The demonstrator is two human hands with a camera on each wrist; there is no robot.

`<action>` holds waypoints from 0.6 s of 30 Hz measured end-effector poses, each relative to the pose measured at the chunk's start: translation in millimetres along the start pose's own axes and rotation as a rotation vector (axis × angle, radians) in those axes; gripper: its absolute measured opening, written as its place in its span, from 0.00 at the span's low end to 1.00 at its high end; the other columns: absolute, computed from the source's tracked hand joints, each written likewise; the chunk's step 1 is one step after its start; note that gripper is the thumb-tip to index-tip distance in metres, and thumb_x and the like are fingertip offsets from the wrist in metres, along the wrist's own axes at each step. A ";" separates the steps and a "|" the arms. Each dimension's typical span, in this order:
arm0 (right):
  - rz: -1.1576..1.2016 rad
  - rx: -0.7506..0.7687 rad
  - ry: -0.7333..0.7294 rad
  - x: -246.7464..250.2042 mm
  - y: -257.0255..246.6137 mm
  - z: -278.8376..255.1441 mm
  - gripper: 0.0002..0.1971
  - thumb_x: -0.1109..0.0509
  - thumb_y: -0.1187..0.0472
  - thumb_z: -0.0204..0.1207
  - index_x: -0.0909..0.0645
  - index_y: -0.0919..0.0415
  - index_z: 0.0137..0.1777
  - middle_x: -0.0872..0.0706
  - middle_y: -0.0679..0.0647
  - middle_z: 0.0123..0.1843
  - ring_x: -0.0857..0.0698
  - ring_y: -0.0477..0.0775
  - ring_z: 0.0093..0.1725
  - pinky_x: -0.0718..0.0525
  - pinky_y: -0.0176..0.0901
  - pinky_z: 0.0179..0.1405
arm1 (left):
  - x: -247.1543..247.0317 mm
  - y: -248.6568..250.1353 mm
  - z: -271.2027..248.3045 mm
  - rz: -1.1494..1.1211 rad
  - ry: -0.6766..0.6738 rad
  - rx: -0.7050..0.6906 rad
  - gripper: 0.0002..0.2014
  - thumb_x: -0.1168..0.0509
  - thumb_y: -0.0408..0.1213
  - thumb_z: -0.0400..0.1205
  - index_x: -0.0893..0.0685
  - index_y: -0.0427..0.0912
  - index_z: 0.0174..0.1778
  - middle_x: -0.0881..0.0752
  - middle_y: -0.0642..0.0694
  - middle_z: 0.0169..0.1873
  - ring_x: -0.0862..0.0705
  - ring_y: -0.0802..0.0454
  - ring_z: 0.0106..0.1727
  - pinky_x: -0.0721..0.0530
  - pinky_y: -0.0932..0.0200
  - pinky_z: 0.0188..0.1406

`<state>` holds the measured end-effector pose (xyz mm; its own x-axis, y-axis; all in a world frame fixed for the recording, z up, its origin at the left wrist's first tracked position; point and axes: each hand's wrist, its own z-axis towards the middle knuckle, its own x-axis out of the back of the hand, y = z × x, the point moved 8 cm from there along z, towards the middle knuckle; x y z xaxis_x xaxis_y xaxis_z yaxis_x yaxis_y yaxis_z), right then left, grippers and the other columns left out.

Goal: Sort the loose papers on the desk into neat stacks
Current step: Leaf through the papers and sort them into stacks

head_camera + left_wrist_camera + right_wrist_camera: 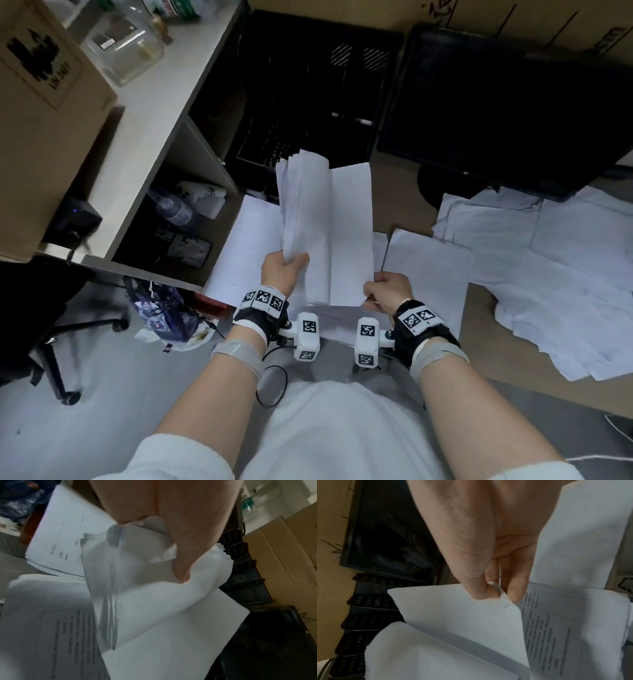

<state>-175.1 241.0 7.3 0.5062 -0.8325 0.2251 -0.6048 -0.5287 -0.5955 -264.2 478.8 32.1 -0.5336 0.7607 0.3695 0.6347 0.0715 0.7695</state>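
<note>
While the left hand (281, 271) grips the near end of a curled sheaf of papers (303, 209), thumb on top and fingers wrapped beneath, the right hand (388, 291) pinches the near right corner of a single sheet (351, 236) between thumb and fingers; both are held up above the table (394, 192), touching along their long edges, long axes running from near to far; the sheaf's far end is bowed and fans slightly toward the black mesh tray (291, 102); under the hands lies a printed stack (239, 246), and far to the right loose papers (555, 281) sprawl overlapping at mixed angles in front of a dark monitor (507, 109); a cardboard box (41, 113) stands on the shelf at far left.
</note>
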 end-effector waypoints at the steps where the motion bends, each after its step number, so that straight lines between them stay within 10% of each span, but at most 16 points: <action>1: 0.003 -0.011 0.036 2.3 3.6 1.8 0.10 0.31 0.76 0.67 0.14 0.61 0.35 0.12 0.58 0.35 0.13 0.60 0.35 0.08 0.59 0.47 | -3.8 1.0 3.3 0.009 -0.030 -0.004 0.09 0.27 0.39 0.80 0.13 0.35 0.46 0.10 0.36 0.45 0.12 0.41 0.47 0.13 0.49 0.53; 6: 0.035 -0.018 0.217 35.4 29.2 16.9 0.13 0.35 0.70 0.59 0.12 0.54 0.34 0.10 0.52 0.31 0.13 0.58 0.34 0.08 0.60 0.48 | -28.6 14.5 7.9 0.011 -0.121 -0.049 0.05 0.26 0.38 0.80 0.13 0.42 0.41 0.11 0.42 0.38 0.13 0.45 0.42 0.14 0.56 0.47; 10: 0.247 -0.084 0.253 51.0 25.1 -3.9 0.06 0.34 0.64 0.73 0.19 0.62 0.36 0.18 0.57 0.38 0.20 0.59 0.38 0.12 0.53 0.45 | -59.0 31.5 -5.1 -0.024 -0.240 -0.100 0.03 0.27 0.33 0.81 0.11 0.38 0.44 0.11 0.43 0.38 0.14 0.53 0.36 0.17 0.66 0.35; 13: 0.259 -0.072 0.203 60.4 33.7 -8.9 0.09 0.27 0.59 0.75 0.17 0.66 0.47 0.16 0.57 0.43 0.16 0.56 0.42 0.09 0.52 0.49 | -80.1 36.1 -13.0 -0.025 -0.258 -0.122 0.03 0.26 0.34 0.80 0.11 0.40 0.43 0.10 0.46 0.37 0.12 0.51 0.39 0.16 0.64 0.41; 18: 0.201 -0.067 0.281 100.6 60.2 -11.2 0.03 0.30 0.68 0.71 0.19 0.65 0.36 0.15 0.56 0.39 0.14 0.56 0.43 0.08 0.47 0.43 | -109.5 45.0 -31.7 -0.056 -0.252 -0.144 0.03 0.26 0.33 0.80 0.11 0.38 0.47 0.09 0.43 0.43 0.11 0.52 0.43 0.14 0.67 0.44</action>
<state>-167.5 123.6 2.7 0.1898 -0.9291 0.3173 -0.7188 -0.3517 -0.5998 -194.9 378.3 42.7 -0.3985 0.8956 0.1977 0.5127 0.0389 0.8577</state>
